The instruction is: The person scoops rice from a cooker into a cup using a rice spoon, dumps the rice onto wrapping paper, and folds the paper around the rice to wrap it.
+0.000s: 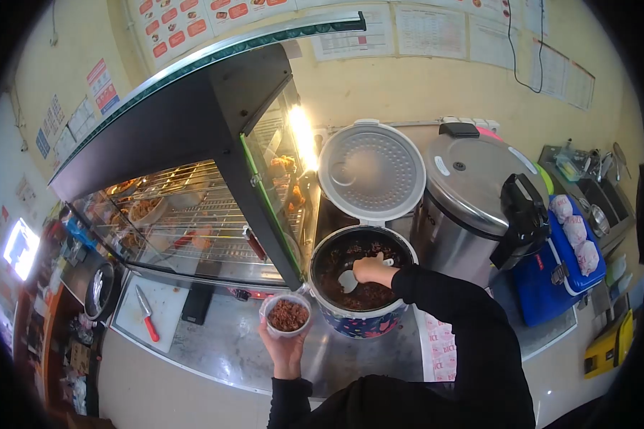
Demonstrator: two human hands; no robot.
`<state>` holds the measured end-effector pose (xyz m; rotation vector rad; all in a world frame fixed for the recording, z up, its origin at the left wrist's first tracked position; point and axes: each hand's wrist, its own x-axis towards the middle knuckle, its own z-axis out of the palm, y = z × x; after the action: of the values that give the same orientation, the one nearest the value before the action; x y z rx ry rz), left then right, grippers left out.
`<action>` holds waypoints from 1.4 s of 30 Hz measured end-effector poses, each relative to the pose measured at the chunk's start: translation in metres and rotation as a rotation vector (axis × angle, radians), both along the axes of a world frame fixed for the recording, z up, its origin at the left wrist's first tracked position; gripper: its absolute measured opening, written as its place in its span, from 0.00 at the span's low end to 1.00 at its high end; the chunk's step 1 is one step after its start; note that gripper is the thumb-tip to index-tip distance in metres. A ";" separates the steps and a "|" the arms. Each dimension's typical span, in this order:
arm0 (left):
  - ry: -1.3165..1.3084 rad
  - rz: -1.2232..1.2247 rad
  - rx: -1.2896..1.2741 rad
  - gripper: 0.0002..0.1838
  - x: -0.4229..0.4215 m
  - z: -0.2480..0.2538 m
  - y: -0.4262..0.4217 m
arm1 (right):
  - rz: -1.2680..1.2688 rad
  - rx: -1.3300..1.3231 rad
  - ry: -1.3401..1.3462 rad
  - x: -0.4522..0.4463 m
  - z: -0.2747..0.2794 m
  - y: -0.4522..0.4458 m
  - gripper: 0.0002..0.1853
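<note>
My left hand holds up a small white bowl from below, just left of the rice cooker. Reddish-brown rice fills the bowl. Inside the open rice cooker, my right hand grips a white rice paddle, its blade down in the pot. More brown rice lies at the bottom and clings to the dark inner wall. The cooker's lid stands tilted back on its hinge. The right fingers are wrapped round the paddle's handle and partly hidden.
A lit glass display warmer with food on racks stands at left. A large steel cooker is at right, beside a blue cooler carrying wrapped packets. A red-handled knife lies on a white cutting board. Printed paper lies on the counter.
</note>
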<state>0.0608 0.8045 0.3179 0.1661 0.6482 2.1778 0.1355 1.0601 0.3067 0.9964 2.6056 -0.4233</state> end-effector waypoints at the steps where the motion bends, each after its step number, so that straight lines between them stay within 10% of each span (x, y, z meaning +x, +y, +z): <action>1: -0.012 0.015 -0.007 0.31 0.004 -0.006 0.001 | -0.023 -0.050 0.027 -0.002 -0.001 -0.004 0.15; 11: 0.007 0.008 -0.056 0.30 0.025 -0.014 0.013 | 0.101 -0.396 0.301 0.020 -0.030 0.000 0.08; 18: 0.158 0.056 -0.073 0.29 0.030 0.029 0.026 | 0.052 -0.678 0.430 0.050 0.053 0.013 0.09; 28: -0.029 -0.184 0.172 0.28 0.035 0.055 0.100 | 0.432 0.771 0.545 0.082 0.120 -0.073 0.21; 42: -0.061 -0.441 0.147 0.29 0.047 0.068 0.084 | 0.684 0.688 0.434 0.112 0.185 -0.068 0.21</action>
<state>0.1077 0.8888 0.3864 0.2896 0.3732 1.7943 0.2471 0.9917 0.4918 0.0844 3.3363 0.5140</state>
